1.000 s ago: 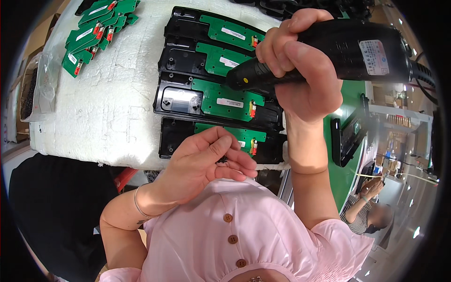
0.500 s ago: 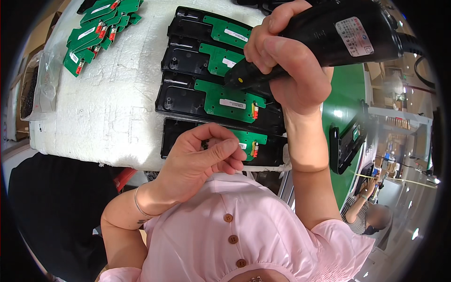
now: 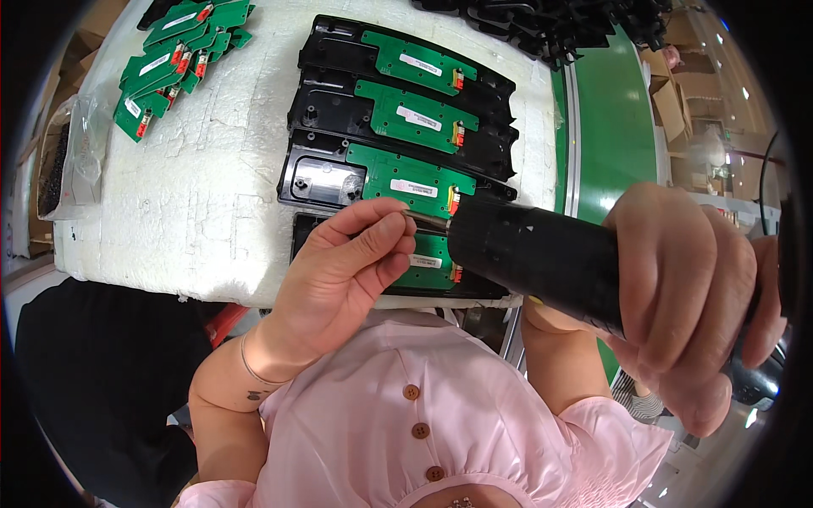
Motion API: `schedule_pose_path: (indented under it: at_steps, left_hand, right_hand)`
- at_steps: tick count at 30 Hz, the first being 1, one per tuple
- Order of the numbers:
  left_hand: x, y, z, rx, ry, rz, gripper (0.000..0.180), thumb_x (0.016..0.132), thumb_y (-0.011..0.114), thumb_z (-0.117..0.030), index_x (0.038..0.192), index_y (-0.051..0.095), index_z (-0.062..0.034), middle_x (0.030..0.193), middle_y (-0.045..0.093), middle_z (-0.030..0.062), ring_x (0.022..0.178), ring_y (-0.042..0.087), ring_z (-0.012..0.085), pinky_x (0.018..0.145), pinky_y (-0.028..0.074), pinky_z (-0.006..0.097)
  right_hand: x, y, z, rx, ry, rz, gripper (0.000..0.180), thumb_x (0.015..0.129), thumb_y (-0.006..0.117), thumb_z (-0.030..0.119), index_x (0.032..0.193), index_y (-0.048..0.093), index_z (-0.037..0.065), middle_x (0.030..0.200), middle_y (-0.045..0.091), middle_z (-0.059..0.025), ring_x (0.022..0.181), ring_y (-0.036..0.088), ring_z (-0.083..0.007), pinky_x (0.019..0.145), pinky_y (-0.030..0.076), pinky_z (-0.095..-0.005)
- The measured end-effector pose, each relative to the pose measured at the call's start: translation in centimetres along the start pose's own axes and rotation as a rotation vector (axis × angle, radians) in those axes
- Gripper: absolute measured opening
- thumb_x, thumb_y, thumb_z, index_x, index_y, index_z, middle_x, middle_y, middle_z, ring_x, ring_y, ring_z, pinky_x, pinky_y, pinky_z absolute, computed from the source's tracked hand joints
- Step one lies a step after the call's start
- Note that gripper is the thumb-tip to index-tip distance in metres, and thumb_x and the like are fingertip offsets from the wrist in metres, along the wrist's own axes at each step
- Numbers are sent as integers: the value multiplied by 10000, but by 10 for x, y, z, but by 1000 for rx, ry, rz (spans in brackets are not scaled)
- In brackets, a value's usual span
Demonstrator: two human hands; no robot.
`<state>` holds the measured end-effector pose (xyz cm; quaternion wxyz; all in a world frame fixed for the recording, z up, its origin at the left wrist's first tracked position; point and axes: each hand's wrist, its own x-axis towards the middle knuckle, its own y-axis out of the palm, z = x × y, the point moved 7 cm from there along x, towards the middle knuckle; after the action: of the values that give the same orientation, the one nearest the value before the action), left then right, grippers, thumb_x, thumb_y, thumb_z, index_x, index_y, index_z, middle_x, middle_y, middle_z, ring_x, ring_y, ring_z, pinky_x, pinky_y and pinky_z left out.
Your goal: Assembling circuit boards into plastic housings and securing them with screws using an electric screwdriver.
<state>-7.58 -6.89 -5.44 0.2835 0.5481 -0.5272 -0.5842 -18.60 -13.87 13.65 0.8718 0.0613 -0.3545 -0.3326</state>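
My right hand (image 3: 686,296) is wrapped round a black electric screwdriver (image 3: 533,254), which lies nearly level with its thin bit pointing left. My left hand (image 3: 351,262) is closed in a pinch, its fingertips at the tip of the bit. The small screw between them is mostly hidden by the fingers. Both hands are above the nearest black plastic housing (image 3: 474,286), partly covering its green circuit board (image 3: 430,273). Just beyond lies another housing (image 3: 292,173) with a green board (image 3: 402,173) that bears a white label and a red-and-white connector.
Two more housings with boards (image 3: 415,118) lie in the row farther away. Loose green boards (image 3: 169,63) are piled at the far left of the white foam surface (image 3: 229,169), near a clear plastic bag (image 3: 80,152). Black parts (image 3: 542,25) are heaped at the far right beside a green surface (image 3: 605,127).
The screwdriver has swung from over the far housings down to the right, its bit now meeting my left fingertips. My left hand has risen slightly and its fingers have turned upward.
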Motion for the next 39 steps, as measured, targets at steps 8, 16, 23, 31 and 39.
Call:
schedule_pose_path:
  at_steps: [8,16,23,31,39]
  left_hand:
    - [-2,2,4,-42,-24,60,165,871,540,-148,997,570,-44,871,595,29,770,574,93,691,490,206]
    - [-1,1,4,-34,-10,61,145,882,530,-184,915,564,-47,841,582,18,675,506,68,634,442,202]
    - [-1,13,2,-2,-28,100,308,922,444,-223,1114,494,13,1052,565,121,964,552,193,863,447,272]
    - [-14,10,13,30,-147,5,448,963,278,-242,1286,276,69,1190,473,231,1104,489,318,948,413,325]
    - [-19,9,17,93,-226,102,154,936,389,-158,898,483,-41,942,595,172,917,599,252,742,501,293]
  right_hand:
    - [10,11,-12,-15,75,77,379,578,740,42,843,481,121,594,575,27,526,569,-58,551,488,-168]
    - [14,15,-19,-88,82,90,311,635,680,29,839,462,116,579,560,36,511,545,-17,512,455,-140]
    - [34,14,-57,-131,171,177,276,731,447,51,1003,467,90,627,449,64,561,415,-55,605,335,-240]
    - [33,-13,-114,-124,329,-407,250,682,589,36,870,425,30,611,467,-60,498,440,-132,491,384,-270]
    - [40,-6,-117,-262,464,-292,270,678,622,70,872,436,47,632,480,-42,536,466,-109,526,401,-246]
